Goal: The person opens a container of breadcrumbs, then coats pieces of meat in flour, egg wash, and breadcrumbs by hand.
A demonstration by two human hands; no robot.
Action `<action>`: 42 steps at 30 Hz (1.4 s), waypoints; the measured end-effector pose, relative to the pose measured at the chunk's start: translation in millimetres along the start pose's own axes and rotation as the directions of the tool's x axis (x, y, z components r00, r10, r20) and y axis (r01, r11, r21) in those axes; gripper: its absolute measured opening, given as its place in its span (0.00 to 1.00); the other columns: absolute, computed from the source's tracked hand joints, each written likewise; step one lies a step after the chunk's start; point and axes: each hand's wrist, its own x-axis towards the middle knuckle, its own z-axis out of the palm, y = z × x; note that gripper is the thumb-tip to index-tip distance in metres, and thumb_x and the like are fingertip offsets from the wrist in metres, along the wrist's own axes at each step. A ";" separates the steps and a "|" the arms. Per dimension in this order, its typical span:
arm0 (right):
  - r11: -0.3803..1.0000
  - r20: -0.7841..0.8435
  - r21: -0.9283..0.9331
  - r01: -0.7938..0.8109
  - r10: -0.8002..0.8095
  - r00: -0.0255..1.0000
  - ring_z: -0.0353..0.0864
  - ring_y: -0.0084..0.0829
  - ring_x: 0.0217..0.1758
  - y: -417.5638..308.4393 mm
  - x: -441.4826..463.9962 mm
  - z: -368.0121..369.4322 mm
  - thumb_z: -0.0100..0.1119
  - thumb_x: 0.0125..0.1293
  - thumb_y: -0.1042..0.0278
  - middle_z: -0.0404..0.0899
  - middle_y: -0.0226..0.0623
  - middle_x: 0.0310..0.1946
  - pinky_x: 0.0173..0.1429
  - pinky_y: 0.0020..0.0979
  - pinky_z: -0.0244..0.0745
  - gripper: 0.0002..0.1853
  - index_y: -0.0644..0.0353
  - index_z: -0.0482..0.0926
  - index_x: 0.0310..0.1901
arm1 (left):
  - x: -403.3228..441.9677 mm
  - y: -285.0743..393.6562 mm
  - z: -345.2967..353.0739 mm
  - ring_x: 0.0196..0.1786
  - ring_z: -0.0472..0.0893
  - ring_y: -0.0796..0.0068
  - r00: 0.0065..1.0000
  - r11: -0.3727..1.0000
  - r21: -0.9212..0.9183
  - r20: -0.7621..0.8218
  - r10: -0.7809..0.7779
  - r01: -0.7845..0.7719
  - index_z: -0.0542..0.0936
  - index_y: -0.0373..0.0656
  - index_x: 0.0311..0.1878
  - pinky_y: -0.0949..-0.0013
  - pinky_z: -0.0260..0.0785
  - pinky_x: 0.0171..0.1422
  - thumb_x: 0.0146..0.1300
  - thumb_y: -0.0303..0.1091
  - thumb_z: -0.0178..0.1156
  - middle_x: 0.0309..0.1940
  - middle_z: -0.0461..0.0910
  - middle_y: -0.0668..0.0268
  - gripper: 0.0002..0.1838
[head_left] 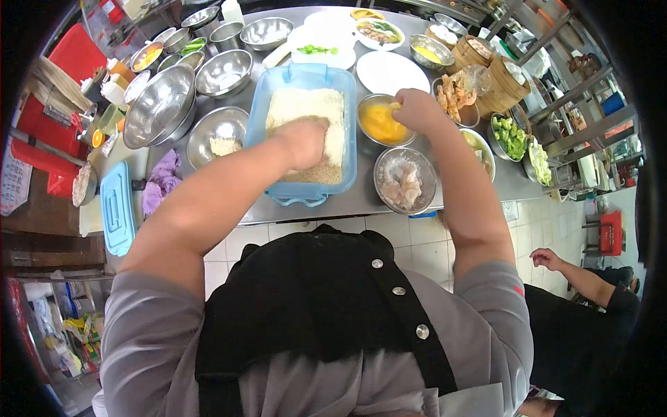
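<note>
Two bare hands at work over a metal table [358, 203]. The left hand [306, 143] lies inside a blue tub [350, 132], its fingers bent downward into crumbs; the fingertips are hidden, so whether they grip anything cannot be told. Beyond these fingers spreads a pale yellow layer of crumbs [306, 104]; on the near side, toward the body, lies a browner patch [316, 174]. To the left of the left fingers, outside the tub, stands a metal bowl [215, 124] with a small heap of crumbs [224, 145]; farther left lie a purple cloth [162, 182] and a blue lid [118, 208]. The right hand [415, 111] is above the far right edge of a bowl [375, 99] of yellow liquid [381, 125], its fingers drawn together and pointing left; whether something is pinched between them cannot be made out. The liquid lies just below and to the left of these fingertips. Nearer the body than the right fingers is a bowl [426, 165] of pale, wet-looking pieces [403, 182]. Just beyond the right fingers lies a white plate [392, 71], and to their right a bowl of orange-brown pieces [455, 96]. Farther right are green vegetables [509, 137] in a bowl. Well apart from the right fingers, at the right and nearer the body, appears another person's hand [547, 258].
</note>
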 end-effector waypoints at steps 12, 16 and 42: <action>0.998 -0.098 0.048 -0.036 0.041 0.994 0.86 0.43 0.50 -2.8 -10.8 -14.5 0.65 0.56 0.57 0.87 0.45 0.45 0.57 0.40 0.80 0.18 0.58 0.86 0.45 | 15.0 -25.5 -8.1 0.31 0.80 0.65 0.971 0.632 -0.762 -0.017 -0.238 0.141 0.79 0.37 0.55 0.56 0.73 0.31 0.69 0.46 0.53 0.35 0.81 0.58 0.22; 0.991 -0.057 0.090 -0.102 0.107 0.993 0.87 0.43 0.48 14.9 -5.8 35.1 0.66 0.56 0.57 0.88 0.45 0.42 0.55 0.40 0.80 0.17 0.58 0.86 0.44 | 9.7 -25.0 -16.2 0.24 0.74 0.72 0.972 0.410 -0.902 0.039 -0.234 0.135 0.78 0.41 0.47 0.64 0.63 0.21 0.68 0.45 0.52 0.30 0.76 0.65 0.17; 0.879 -0.255 0.308 0.363 -0.292 0.922 0.84 0.46 0.47 -75.0 -113.2 -12.8 0.65 0.66 0.57 0.85 0.42 0.43 0.51 0.43 0.78 0.15 0.57 0.84 0.48 | 52.9 -33.2 10.3 0.60 0.81 0.51 0.977 0.991 -0.105 -0.204 0.055 -0.078 0.71 0.35 0.69 0.58 0.71 0.67 0.65 0.51 0.63 0.58 0.81 0.44 0.36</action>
